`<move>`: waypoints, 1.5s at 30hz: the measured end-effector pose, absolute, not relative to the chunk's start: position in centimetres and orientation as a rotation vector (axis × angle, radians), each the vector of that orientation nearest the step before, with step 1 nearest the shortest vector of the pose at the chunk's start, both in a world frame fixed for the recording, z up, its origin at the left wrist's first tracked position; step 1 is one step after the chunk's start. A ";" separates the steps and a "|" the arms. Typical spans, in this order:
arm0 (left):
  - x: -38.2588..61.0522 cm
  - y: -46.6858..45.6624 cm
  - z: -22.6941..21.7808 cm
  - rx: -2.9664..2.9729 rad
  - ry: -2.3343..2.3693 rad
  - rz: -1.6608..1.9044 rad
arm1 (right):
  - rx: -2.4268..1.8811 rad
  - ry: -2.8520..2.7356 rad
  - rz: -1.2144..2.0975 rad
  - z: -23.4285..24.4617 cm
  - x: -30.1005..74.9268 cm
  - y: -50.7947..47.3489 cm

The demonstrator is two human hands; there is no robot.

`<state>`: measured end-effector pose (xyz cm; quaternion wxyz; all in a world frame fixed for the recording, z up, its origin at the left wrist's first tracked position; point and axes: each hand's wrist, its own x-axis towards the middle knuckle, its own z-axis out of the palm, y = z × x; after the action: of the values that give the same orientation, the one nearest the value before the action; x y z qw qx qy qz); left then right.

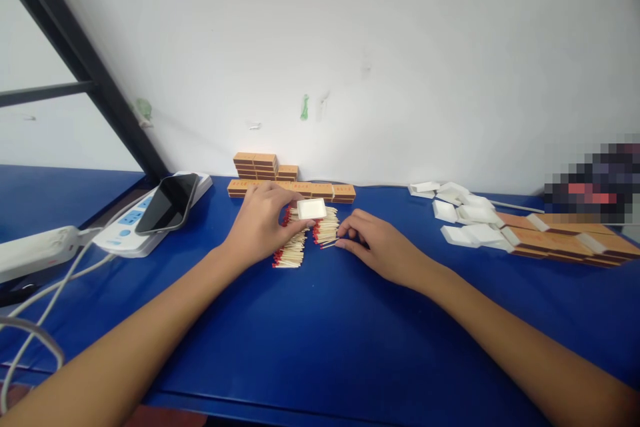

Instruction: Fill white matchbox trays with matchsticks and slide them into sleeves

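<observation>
My left hand [265, 223] grips a small white matchbox tray [312, 209] between thumb and fingers, its open side facing me; no matches show inside it. Below and beside the tray lie two piles of red-tipped matches, the left pile [290, 256] and the right pile [325, 228]. At the near edge of the right pile, my right hand [373, 243] pinches the plain end of a single match [329, 245], whose red head points left. Part of the left pile is hidden behind my left hand.
Orange matchboxes [313, 191] form a row and a stack along the wall. Loose white trays [465, 213] and more matchbox sleeves [550, 240] lie at the right. A phone [169, 203] rests on a white power strip [125, 237] at the left, with cables nearby.
</observation>
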<state>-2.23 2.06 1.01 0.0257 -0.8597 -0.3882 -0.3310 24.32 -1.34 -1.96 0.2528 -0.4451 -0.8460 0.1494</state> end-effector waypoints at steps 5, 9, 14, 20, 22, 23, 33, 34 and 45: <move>-2.2 2.0 1.0 -2.680 -1.203 -1.016 | -1.190 -2.349 0.439 -1.9 24.3 -1.2; -2.3 2.0 1.0 -2.672 -1.195 -1.005 | -1.179 -2.391 0.432 -1.8 24.6 -1.4; -2.1 1.8 1.0 -2.698 -1.190 -0.917 | -1.149 -2.318 0.447 -0.6 24.8 -1.9; -1.2 0.7 1.0 -2.756 -1.088 -0.895 | -1.173 -2.089 0.306 0.1 23.3 -2.7; -0.9 0.3 0.9 -2.774 -1.055 -0.901 | -1.160 -2.099 0.239 -0.1 22.8 -2.9; -0.8 0.2 0.9 -2.777 -1.046 -0.901 | -1.151 -2.112 0.214 -0.1 22.7 -3.0; -1.5 1.0 1.2 -2.691 -1.151 -0.846 | -1.169 -2.174 0.272 -1.0 23.8 -1.9; -1.6 1.1 1.2 -2.679 -1.167 -0.848 | -1.171 -2.213 0.296 -1.2 23.9 -1.7; -1.5 1.1 1.2 -2.655 -1.216 -0.858 | -1.159 -2.397 0.340 -1.8 23.9 -1.6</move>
<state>-1.55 1.10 1.25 0.0491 -0.8713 -0.3991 -0.2815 23.86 -1.61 -1.80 0.2267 -0.4206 -0.8697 0.1234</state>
